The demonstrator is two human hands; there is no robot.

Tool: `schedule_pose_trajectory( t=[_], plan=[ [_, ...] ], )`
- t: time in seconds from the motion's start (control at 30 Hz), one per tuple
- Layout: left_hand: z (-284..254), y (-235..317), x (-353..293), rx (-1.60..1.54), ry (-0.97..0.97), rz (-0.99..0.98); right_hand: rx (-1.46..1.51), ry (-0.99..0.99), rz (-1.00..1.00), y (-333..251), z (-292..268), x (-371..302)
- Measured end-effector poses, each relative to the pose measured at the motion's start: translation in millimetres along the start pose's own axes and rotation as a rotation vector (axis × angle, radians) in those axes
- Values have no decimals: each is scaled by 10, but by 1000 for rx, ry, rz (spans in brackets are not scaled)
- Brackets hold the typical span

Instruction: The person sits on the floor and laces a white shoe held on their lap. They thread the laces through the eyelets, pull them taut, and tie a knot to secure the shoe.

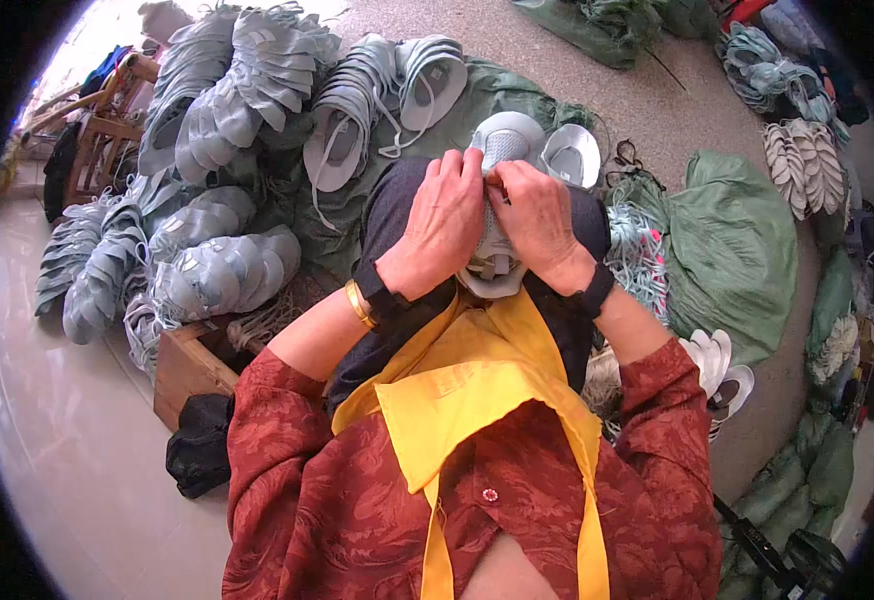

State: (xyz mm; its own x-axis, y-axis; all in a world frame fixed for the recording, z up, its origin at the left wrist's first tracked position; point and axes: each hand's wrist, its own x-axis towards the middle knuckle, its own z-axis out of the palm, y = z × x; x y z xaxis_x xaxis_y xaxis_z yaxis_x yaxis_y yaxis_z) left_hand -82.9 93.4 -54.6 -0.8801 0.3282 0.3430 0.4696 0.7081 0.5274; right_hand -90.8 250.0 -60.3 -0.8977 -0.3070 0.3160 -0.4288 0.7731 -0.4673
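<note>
A pale grey shoe upper (509, 137) with a mesh toe lies lengthwise on my lap, its toe pointing away from me. My left hand (439, 222) is closed at its left edge, fingertips pressed to the middle of the upper. From the right, my right hand (541, 218) pinches the upper at about the same height, the thumb and fingers bent inward. Whether a lace or thread is between the fingertips is too small to tell. Another pale upper (570, 157) rests just beyond my right hand, its opening facing up.
Stacks of nested grey uppers (247, 90) and further bundles (222, 270) fill the left side. A wooden box (192, 372) stands by my left elbow. To the right lie a green sack (735, 250), pale laces (637, 250) and white shoe pieces (722, 370).
</note>
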Motion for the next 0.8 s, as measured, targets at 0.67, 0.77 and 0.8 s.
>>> schedule_pose_trajectory(
  t=[0.67, 0.77, 0.8],
  plan=[
    [5, -69, 10, -7, -25, -9, 87, 25, 140, -37, 66, 28],
    [-33, -70, 9, -20, -31, 3, 120, 36, 134, -31, 84, 28],
    [-49, -79, 12, -25, -29, 15, 125, 34, 130, -33, 85, 28]
  ],
)
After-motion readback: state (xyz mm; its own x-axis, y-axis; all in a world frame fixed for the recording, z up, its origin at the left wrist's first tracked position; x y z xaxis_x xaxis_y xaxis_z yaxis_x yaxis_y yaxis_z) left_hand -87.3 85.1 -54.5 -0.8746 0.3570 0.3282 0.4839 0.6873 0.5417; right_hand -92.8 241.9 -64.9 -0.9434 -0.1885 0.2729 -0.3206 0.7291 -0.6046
